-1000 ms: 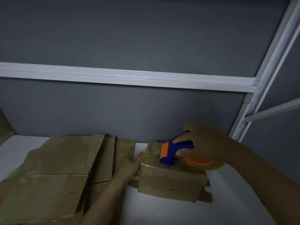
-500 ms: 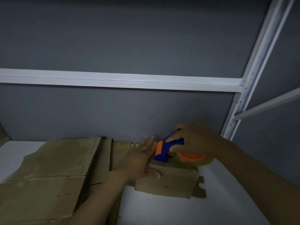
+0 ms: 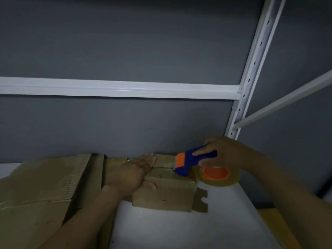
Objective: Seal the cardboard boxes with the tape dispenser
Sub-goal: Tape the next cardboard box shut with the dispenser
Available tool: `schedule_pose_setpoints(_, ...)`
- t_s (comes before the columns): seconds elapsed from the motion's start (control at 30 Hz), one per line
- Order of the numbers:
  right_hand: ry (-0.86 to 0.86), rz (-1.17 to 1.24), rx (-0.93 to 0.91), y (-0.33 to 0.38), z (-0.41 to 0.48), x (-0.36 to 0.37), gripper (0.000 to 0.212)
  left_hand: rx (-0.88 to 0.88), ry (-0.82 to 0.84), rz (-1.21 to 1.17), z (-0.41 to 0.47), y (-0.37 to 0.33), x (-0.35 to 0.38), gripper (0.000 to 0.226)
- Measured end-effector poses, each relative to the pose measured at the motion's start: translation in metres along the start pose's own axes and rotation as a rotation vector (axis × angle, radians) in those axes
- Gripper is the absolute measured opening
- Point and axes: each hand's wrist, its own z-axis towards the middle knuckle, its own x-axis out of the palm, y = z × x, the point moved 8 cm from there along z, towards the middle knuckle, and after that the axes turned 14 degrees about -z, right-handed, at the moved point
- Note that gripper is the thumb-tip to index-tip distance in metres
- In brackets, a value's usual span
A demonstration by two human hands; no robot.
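A small brown cardboard box [image 3: 167, 196] stands on the white shelf near the grey back wall. My left hand [image 3: 133, 170] lies flat on the left part of its top, fingers straight, thumb over the front edge. My right hand [image 3: 224, 153] grips the blue handle of a blue and orange tape dispenser [image 3: 190, 162]. The dispenser's head touches the right part of the box top. Its clear tape roll [image 3: 216, 175] with an orange hub hangs just past the box's right edge. Shiny tape shows on the box top under the dispenser's head.
Flattened cardboard boxes [image 3: 43, 186] are piled to the left of the small box. A loose flap [image 3: 200, 200] sticks out at the box's lower right. A white shelf surface [image 3: 179, 229] lies in front. A white upright post [image 3: 251, 72] and a crossbar [image 3: 116, 88] frame the back.
My left hand moved from the box's left side onto its top and flattened there. The dispenser has slid toward the right part of the top, and the roll now hangs past the right edge.
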Motion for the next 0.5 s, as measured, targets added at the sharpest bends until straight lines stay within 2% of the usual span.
schedule_pose_setpoints(0.07,-0.04,-0.001,0.031,-0.001,-0.003,0.009,0.036,-0.026,-0.023,0.064,0.003,0.0,-0.004,0.1)
schedule_pose_setpoints(0.17,-0.098,-0.032,0.058,0.0,-0.001,0.01,0.038,-0.011,-0.034,0.119,0.012,-0.012,-0.008,0.125)
schedule_pose_setpoints(0.3,-0.125,-0.032,0.046,0.002,0.003,0.01,0.039,-0.055,0.081,0.04,0.029,-0.041,0.01,0.14)
schedule_pose_setpoints(0.37,-0.144,-0.025,0.045,0.001,0.003,0.013,0.04,-0.037,-0.002,0.033,0.036,-0.044,0.013,0.138)
schedule_pose_setpoints(0.43,-0.164,-0.007,0.062,-0.001,0.001,0.015,0.04,0.014,-0.086,0.065,0.039,-0.042,0.008,0.125)
schedule_pose_setpoints(0.5,-0.166,0.018,0.08,-0.003,-0.001,0.018,0.041,-0.02,-0.002,0.034,0.038,-0.03,0.013,0.107)
